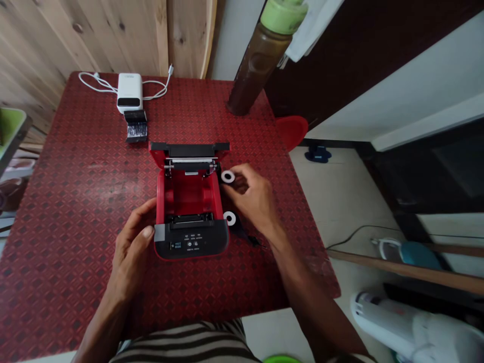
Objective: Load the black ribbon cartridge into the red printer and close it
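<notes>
A small red and black printer [192, 241] sits on the table with its lid [191, 149] raised, its red inner bay [189, 194] showing. My left hand [132, 234] grips the printer's left side, thumb on the front panel's corner and fingers along the side wall. To the right of the printer, my right hand [249, 189] pinches a roll with a white ring-shaped core [227, 176], which looks like a dark ribbon roll. A second white-cored roll [229, 218] lies nearer me, against the printer's right side, with dark film beside it. My right fingertips are partly hidden.
The table [86, 242] has a red patterned cover. At its back stand a white device [130, 91] with a white cable [159, 92] and a tall brown bottle [257, 60] with a green cap. A crumpled black wrapper [136, 128] lies before the device. A red stool [293, 132] is beyond the right edge.
</notes>
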Available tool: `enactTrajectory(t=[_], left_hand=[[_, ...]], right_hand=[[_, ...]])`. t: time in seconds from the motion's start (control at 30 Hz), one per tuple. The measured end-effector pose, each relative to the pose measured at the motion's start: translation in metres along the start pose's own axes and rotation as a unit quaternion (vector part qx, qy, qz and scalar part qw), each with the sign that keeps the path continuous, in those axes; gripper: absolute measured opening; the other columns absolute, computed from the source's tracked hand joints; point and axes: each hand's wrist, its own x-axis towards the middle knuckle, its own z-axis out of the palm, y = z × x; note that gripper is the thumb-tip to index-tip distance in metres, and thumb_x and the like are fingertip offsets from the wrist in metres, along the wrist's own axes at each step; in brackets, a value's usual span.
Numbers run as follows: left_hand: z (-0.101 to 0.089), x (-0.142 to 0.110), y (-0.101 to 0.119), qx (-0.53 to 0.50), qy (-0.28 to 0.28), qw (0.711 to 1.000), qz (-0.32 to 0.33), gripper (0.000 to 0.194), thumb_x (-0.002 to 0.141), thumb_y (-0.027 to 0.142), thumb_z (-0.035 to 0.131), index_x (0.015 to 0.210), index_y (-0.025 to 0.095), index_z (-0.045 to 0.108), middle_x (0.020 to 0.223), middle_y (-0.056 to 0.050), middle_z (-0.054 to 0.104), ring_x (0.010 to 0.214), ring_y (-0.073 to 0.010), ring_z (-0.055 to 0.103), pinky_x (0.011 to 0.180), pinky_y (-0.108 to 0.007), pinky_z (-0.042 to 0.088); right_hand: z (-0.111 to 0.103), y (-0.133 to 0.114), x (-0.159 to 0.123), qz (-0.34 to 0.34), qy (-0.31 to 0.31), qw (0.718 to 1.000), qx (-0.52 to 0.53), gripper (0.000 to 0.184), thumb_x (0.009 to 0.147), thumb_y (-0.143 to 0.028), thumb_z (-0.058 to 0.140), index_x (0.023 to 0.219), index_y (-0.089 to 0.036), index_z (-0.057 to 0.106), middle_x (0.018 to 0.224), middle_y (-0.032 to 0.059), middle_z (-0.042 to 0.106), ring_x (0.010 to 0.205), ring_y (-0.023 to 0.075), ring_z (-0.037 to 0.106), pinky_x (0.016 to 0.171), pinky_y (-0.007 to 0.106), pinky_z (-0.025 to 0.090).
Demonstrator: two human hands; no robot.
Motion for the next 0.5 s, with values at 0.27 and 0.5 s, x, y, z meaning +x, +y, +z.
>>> enactTrajectory(t=[0.27,0.5], left_hand=[[0.001,0.000,0.001,0.016,0.004,1.000,-0.003,0.050,0.107,0.051,0.072,0.154,0.036,0.075,0.155,-0.003,0.077,0.145,-0.0361,0.069,0.120,-0.046,0.055],[0.001,-0.001,0.000,0.024,0.013,1.000,-0.006,0.052,0.106,0.056,0.072,0.154,0.036,0.075,0.154,-0.005,0.077,0.146,-0.0364,0.070,0.123,-0.047,0.054]], right_hand=[[-0.011,-0.002,-0.005,-0.027,-0.103,0.994,0.006,0.013,0.095,-0.026,0.080,0.107,-0.024,0.075,0.103,0.0034,0.085,0.092,0.0244,0.080,0.084,0.039,0.061],[-0.014,0.000,-0.004,-0.037,-0.112,0.993,-0.020,0.027,0.097,-0.022,0.077,0.124,-0.024,0.076,0.119,0.0055,0.086,0.103,0.0251,0.081,0.088,0.040,0.062]])
